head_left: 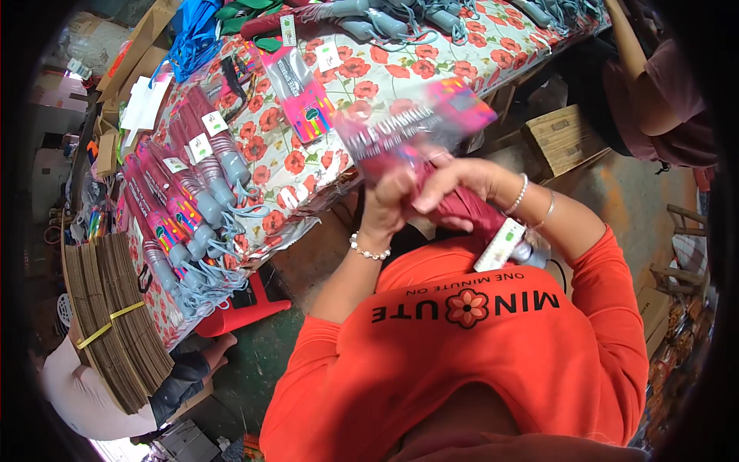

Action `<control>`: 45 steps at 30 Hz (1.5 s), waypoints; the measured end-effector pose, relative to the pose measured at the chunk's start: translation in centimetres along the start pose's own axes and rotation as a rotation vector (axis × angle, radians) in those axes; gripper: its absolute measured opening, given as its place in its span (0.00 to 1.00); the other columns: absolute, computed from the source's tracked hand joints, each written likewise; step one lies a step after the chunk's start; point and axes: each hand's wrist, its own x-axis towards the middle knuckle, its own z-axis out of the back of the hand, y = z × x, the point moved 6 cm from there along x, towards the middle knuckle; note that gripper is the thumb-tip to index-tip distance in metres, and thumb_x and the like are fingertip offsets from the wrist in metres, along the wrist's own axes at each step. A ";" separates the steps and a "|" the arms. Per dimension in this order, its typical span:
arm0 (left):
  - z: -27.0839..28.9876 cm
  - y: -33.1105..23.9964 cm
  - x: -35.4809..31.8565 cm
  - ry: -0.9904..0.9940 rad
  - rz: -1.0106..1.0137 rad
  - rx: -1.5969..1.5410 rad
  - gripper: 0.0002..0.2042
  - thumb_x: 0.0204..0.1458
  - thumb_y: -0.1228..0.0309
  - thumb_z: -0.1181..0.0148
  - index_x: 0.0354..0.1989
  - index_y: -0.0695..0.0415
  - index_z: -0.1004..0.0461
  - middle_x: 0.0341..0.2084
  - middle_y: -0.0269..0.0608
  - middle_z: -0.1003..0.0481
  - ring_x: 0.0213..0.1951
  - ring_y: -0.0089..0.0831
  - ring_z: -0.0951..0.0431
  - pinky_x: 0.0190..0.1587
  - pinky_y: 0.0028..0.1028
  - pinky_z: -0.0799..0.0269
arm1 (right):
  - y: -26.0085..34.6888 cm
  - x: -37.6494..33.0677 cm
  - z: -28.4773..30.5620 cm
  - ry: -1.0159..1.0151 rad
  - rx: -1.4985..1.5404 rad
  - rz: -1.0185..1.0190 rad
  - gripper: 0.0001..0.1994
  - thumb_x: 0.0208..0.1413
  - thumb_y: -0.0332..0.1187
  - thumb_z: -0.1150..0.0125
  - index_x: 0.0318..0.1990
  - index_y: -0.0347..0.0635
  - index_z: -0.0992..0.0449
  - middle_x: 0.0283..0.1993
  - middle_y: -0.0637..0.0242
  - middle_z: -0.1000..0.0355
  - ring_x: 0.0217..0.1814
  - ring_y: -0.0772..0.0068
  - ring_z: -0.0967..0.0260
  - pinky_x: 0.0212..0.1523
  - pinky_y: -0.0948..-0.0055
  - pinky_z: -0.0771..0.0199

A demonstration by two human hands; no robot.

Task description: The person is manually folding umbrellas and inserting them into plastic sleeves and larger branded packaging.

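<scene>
A folded maroon umbrella [477, 217] lies slantwise in front of my red shirt, its grey handle end and white tag [500, 245] toward my right side. My right hand [460, 185] is closed around the umbrella's cloth. At the mouth of a clear printed plastic sleeve [412, 129], my left hand [391, 199] is closed, its fingers pinching the film beside the umbrella. The sleeve is smeared by motion and has a pink and purple end. How far the umbrella reaches into it is hard to see.
The flowered table [289, 165] carries a flat sleeve [296, 96], packed umbrellas [173, 192] at the left and grey-handled umbrellas [377, 21] at the back. Strapped cardboard [119, 316] stands at the left. A carton [566, 138] and another person's arm [643, 73] are at the right.
</scene>
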 end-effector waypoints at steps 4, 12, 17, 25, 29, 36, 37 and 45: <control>0.0 -0.5 -1.5 0.379 0.083 0.103 0.33 0.41 0.75 0.37 0.60 0.58 0.40 0.50 0.55 0.30 0.46 0.45 0.24 0.50 0.43 0.28 | -0.3 -1.7 -2.1 0.168 0.517 -0.146 0.12 0.52 0.33 0.44 0.29 0.28 0.30 0.13 0.56 0.34 0.05 0.68 0.42 0.05 0.78 0.38; 1.8 1.3 -2.2 -0.061 0.209 -0.217 0.26 0.43 0.73 0.47 0.55 0.66 0.37 0.44 0.55 0.27 0.40 0.41 0.24 0.51 0.37 0.29 | -1.9 -0.1 -2.6 0.297 0.523 -0.215 0.19 0.57 0.43 0.47 0.35 0.29 0.31 0.14 0.56 0.34 0.09 0.64 0.37 0.10 0.75 0.34; 2.7 -1.3 -1.6 -0.391 0.084 0.151 0.17 0.48 0.65 0.46 0.43 0.65 0.30 0.39 0.50 0.26 0.40 0.36 0.25 0.49 0.32 0.32 | 2.3 -1.3 -0.6 -0.243 -0.455 -0.101 0.18 0.52 0.44 0.41 0.35 0.34 0.29 0.16 0.60 0.33 0.16 0.69 0.33 0.18 0.77 0.33; 3.1 -3.9 0.0 -0.381 -0.113 -0.132 0.17 0.49 0.63 0.43 0.43 0.60 0.31 0.41 0.50 0.27 0.43 0.38 0.27 0.52 0.35 0.33 | 1.8 -0.9 -1.5 0.031 -0.181 0.025 0.13 0.47 0.33 0.41 0.39 0.39 0.32 0.28 0.67 0.32 0.25 0.77 0.36 0.23 0.80 0.36; 0.4 -2.1 0.0 -0.121 -0.010 -0.174 0.19 0.47 0.60 0.40 0.45 0.57 0.32 0.45 0.52 0.29 0.49 0.42 0.29 0.52 0.40 0.33 | 0.2 -1.1 -1.8 0.102 -0.024 0.032 0.13 0.45 0.29 0.41 0.40 0.41 0.33 0.32 0.69 0.32 0.27 0.79 0.37 0.25 0.81 0.37; -1.6 -0.5 0.2 0.220 0.224 -0.327 0.29 0.44 0.60 0.36 0.56 0.50 0.39 0.50 0.52 0.33 0.51 0.47 0.31 0.54 0.46 0.35 | -1.4 -2.4 -2.1 -0.056 0.486 -0.078 0.13 0.42 0.25 0.43 0.38 0.43 0.33 0.35 0.71 0.31 0.28 0.80 0.38 0.27 0.84 0.38; -1.5 -0.3 0.1 0.242 0.274 -0.336 0.31 0.45 0.60 0.36 0.58 0.49 0.41 0.51 0.52 0.33 0.52 0.49 0.32 0.54 0.49 0.35 | -1.4 -2.6 -2.1 -0.082 0.557 -0.092 0.13 0.41 0.25 0.43 0.37 0.43 0.33 0.35 0.71 0.31 0.28 0.80 0.38 0.27 0.84 0.38; 3.3 -3.7 1.1 -0.077 -0.174 -0.554 0.32 0.47 0.66 0.41 0.62 0.50 0.44 0.39 0.40 0.30 0.37 0.33 0.29 0.49 0.34 0.31 | -1.4 -1.2 -2.5 0.038 0.268 -0.137 0.14 0.40 0.25 0.43 0.38 0.42 0.31 0.30 0.70 0.32 0.29 0.79 0.36 0.31 0.85 0.37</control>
